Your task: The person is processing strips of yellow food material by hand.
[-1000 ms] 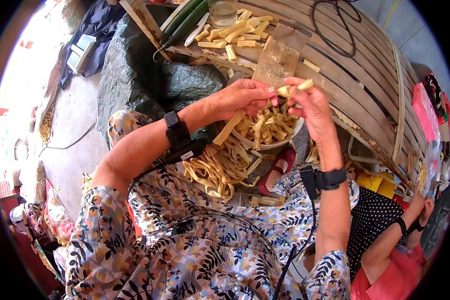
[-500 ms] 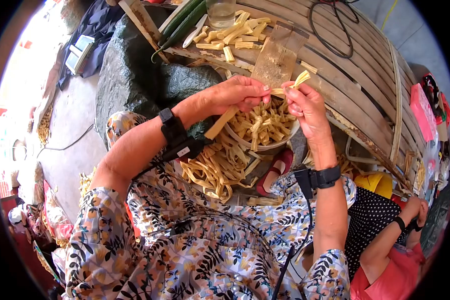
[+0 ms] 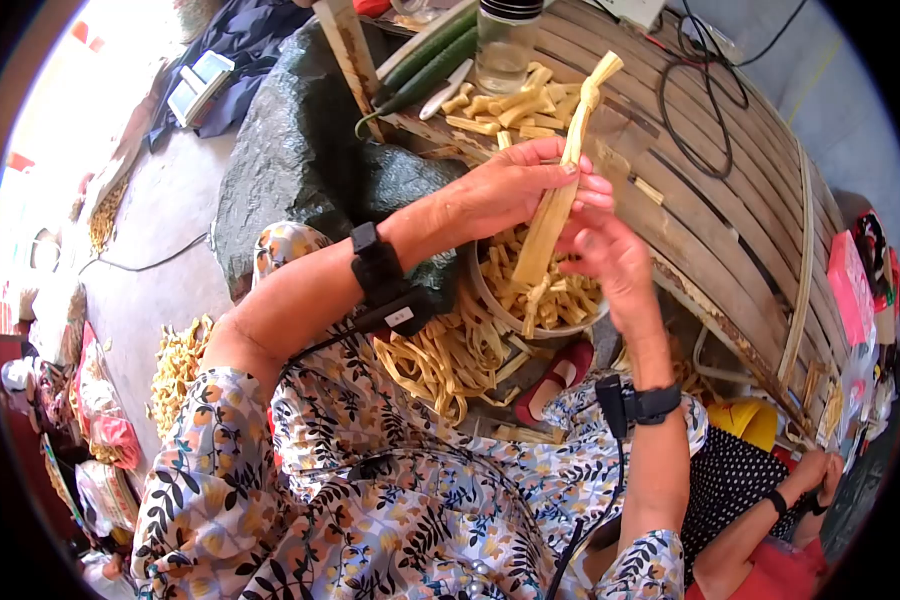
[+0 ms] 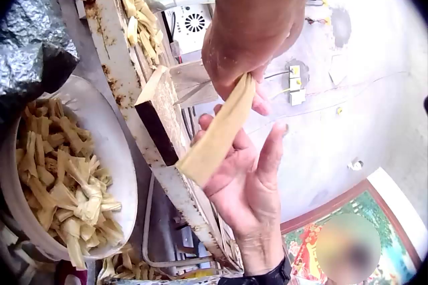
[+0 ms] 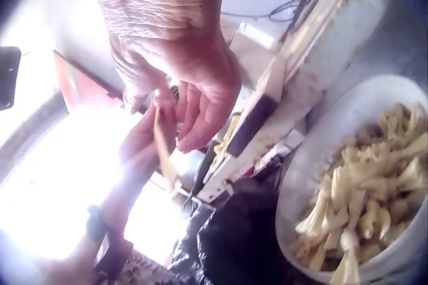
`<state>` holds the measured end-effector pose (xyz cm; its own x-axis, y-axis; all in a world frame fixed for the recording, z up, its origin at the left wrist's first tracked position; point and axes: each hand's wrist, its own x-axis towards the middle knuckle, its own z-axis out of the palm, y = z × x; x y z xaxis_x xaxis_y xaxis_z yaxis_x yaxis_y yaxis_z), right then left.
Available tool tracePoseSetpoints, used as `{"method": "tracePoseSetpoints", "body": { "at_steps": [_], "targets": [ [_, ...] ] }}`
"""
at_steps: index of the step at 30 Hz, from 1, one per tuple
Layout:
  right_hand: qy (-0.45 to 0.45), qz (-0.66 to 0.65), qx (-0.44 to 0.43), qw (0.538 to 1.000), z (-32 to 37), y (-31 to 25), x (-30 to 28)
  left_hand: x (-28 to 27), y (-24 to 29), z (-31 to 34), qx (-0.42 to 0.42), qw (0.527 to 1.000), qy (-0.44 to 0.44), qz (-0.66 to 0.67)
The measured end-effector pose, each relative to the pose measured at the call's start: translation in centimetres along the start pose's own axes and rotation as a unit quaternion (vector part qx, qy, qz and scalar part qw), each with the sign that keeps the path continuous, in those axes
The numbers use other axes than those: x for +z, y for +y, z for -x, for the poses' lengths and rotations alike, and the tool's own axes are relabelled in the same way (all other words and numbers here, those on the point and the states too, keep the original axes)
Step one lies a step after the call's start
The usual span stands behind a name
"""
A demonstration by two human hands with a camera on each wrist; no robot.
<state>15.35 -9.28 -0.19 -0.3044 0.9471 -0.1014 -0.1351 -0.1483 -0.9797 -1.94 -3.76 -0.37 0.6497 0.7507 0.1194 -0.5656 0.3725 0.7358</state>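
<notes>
My left hand (image 3: pixel 515 190) pinches a flat, pale yellow strip (image 3: pixel 545 235) that looks like bean curd skin. A knot (image 3: pixel 590 97) sits near the strip's upper end, and the wide tail hangs down over a white basin (image 4: pixel 120 138). My right hand (image 3: pixel 620 270) is beside the tail, palm turned toward it, fingers spread and holding nothing. In the left wrist view the strip crosses in front of that palm. Many knotted pieces (image 4: pixel 67 185) fill the basin. Loose long strips (image 3: pixel 450 350) lie heaped beside it, low in front of me.
On the slatted wooden bench (image 3: pixel 710 215) lie short yellow pieces (image 3: pixel 525 105), cucumbers (image 3: pixel 430 70), a white-handled tool (image 3: pixel 446 90), a glass jar (image 3: pixel 500 60) and a black cable (image 3: pixel 715 120). Dark plastic sheeting (image 3: pixel 300 150) bulges at left. Another person's hands (image 3: pixel 810 480) are at lower right.
Both hands were pulling at the strip's short end. Now the right hand has let go and dropped lower, while the left holds the knotted strip up, its knot end raised. The head view has shifted.
</notes>
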Motion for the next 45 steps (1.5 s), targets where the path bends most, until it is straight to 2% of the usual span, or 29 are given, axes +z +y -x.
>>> {"method": "tracePoseSetpoints", "body": {
  "at_steps": [1,2,5,6,8,9,10,13,16,19,20,23,25,27,29,32,35,36,39,40,41,43,45],
  "targets": [
    [-0.041,-0.024,0.024,0.999,-0.2,0.5,0.6,0.0,0.1,0.1,0.014,1.0,0.017,0.008],
    [-0.026,-0.071,0.021,0.997,-0.1,0.6,1.8,0.2,0.4,0.2,0.02,0.999,0.039,0.002],
    [0.012,0.016,-0.004,1.0,-0.8,2.1,1.6,-0.1,0.7,-0.1,0.011,0.997,0.066,0.027],
    [0.067,0.12,-0.042,0.99,-0.7,1.9,1.5,0.0,0.7,0.0,0.004,0.994,0.099,0.035],
    [0.128,0.292,-0.166,0.933,-0.6,0.9,1.8,0.8,1.3,0.2,-0.025,0.983,0.179,-0.043],
    [0.156,0.374,-0.224,0.886,-0.4,0.4,1.8,0.9,1.2,0.2,-0.04,0.972,0.219,-0.079],
    [0.163,0.463,-0.295,0.82,-0.5,0.0,1.8,0.3,0.6,0.0,-0.014,0.984,0.167,-0.063],
    [0.142,0.469,-0.355,0.796,-0.4,-0.7,1.7,-0.8,-0.4,0.1,-0.012,0.984,0.171,-0.049],
    [0.138,0.372,-0.339,0.853,-0.3,-1.5,1.2,-0.5,0.0,0.4,-0.074,0.981,0.178,-0.032],
    [0.111,0.183,-0.266,0.94,0.1,-1.9,1.4,-0.5,-0.4,0.7,-0.143,0.978,0.12,-0.097],
    [0.109,0.136,-0.212,0.962,0.0,-1.7,1.4,-0.2,-0.6,0.7,-0.164,0.969,0.095,-0.16],
    [0.12,0.094,-0.106,0.983,-0.6,-1.2,2.2,0.7,-1.1,0.8,-0.204,0.925,0.024,-0.318],
    [0.116,0.173,-0.11,0.972,-0.9,-0.4,2.6,1.0,-1.2,1.0,-0.199,0.899,-0.005,-0.391],
    [0.113,0.245,-0.148,0.952,-1.4,1.2,1.8,0.5,-1.6,0.9,-0.169,0.839,-0.005,-0.517],
    [0.133,0.262,-0.111,0.949,-1.1,0.8,2.0,0.2,-1.5,0.6,-0.138,0.753,-0.015,-0.644],
    [0.132,0.227,-0.05,0.964,-1.1,0.3,1.7,0.8,-2.0,1.4,-0.002,0.627,0.067,-0.776],
    [0.086,0.126,0.03,0.988,-1.2,0.0,0.8,1.7,-0.9,1.1,0.172,0.67,0.126,-0.711],
    [0.059,0.087,0.062,0.993,-1.2,-0.4,0.5,1.4,-0.2,1.1,0.193,0.689,0.064,-0.696],
    [-0.008,0.036,0.113,0.993,-0.8,-1.0,-0.3,1.0,0.7,1.2,0.18,0.727,-0.058,-0.661],
    [-0.02,0.032,0.123,0.992,-0.6,-1.1,-0.3,0.9,0.7,1.2,0.145,0.733,-0.07,-0.661],
    [-0.033,0.029,0.131,0.99,-0.5,-1.1,-0.4,0.9,0.6,1.3,0.132,0.733,-0.049,-0.665],
    [0.013,0.056,0.091,0.994,-0.7,-0.1,-0.1,0.9,0.5,1.4,0.107,0.732,-0.007,-0.672],
    [0.058,0.084,0.041,0.994,-0.7,0.1,0.7,0.8,-0.3,1.3,0.152,0.726,0.037,-0.669]
  ]
}}
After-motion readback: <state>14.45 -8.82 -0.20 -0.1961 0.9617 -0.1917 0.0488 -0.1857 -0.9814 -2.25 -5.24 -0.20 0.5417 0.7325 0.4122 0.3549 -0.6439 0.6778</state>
